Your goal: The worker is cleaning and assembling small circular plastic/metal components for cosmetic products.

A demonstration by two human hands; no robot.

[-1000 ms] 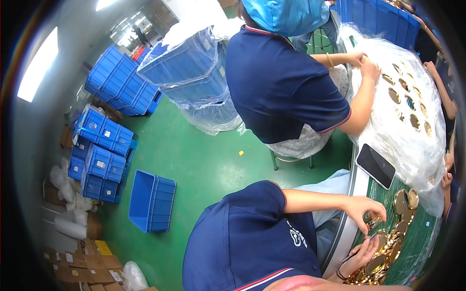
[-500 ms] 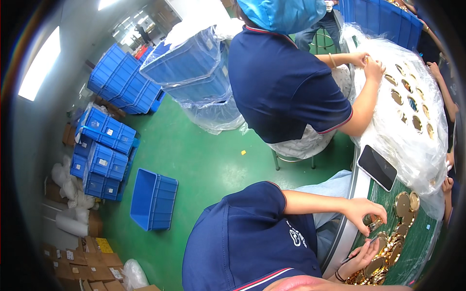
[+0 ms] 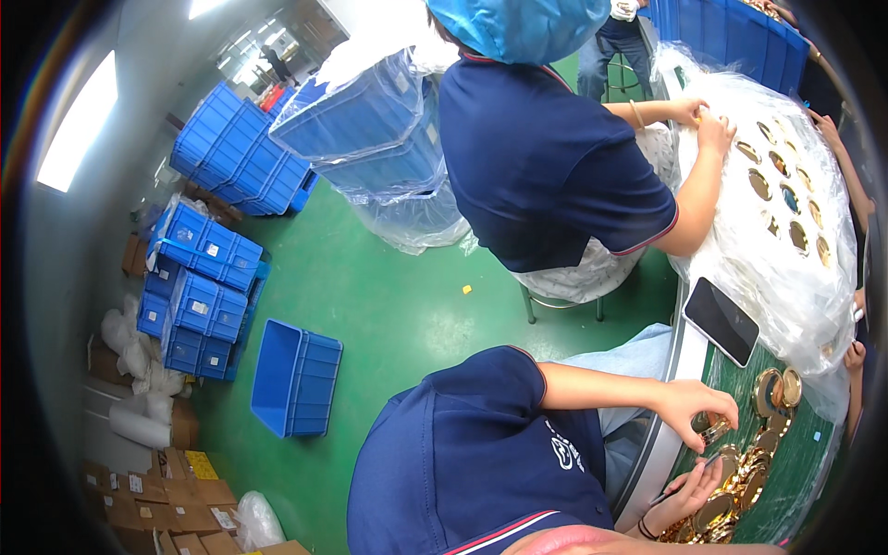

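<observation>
Left hand (image 3: pixel 692 405) reaches over the rounded rim of the green-topped work table (image 3: pixel 803 467), fingers pinched narrow on a small round gold metal case (image 3: pixel 713 431), held just above the table edge. Right hand (image 3: pixel 686 492) lies below it, palm up, fingers half curled; a thin dark strip (image 3: pixel 683 482) lies across it, can't tell if it's gripped. Just beside both hands is a heap of shiny round gold cases (image 3: pixel 740 481), some open, touching each other, and two more open gold lids (image 3: pixel 775 390) a bit further in. The own navy sleeve and forearm block part of the table rim.

Past that, a flat black phone (image 3: pixel 721 321) lies at the table edge, touching the crumpled clear plastic sheet (image 3: pixel 786 268) that covers the far half of the table; gold-rimmed discs (image 3: pixel 760 183) are spread on it. Another person's hand (image 3: pixel 857 356) comes in from the right edge.

Further off, a co-worker in a navy polo shirt (image 3: pixel 546 166) and blue hair cap (image 3: pixel 518 23) sits on a stool, both hands on the sheet. On the green floor (image 3: pixel 388 296) to the left: one open blue plastic crate (image 3: pixel 296 377), stacked blue crates (image 3: pixel 199 287), bagged blue crates (image 3: pixel 370 129), and cardboard boxes (image 3: pixel 176 518) at the bottom left.
</observation>
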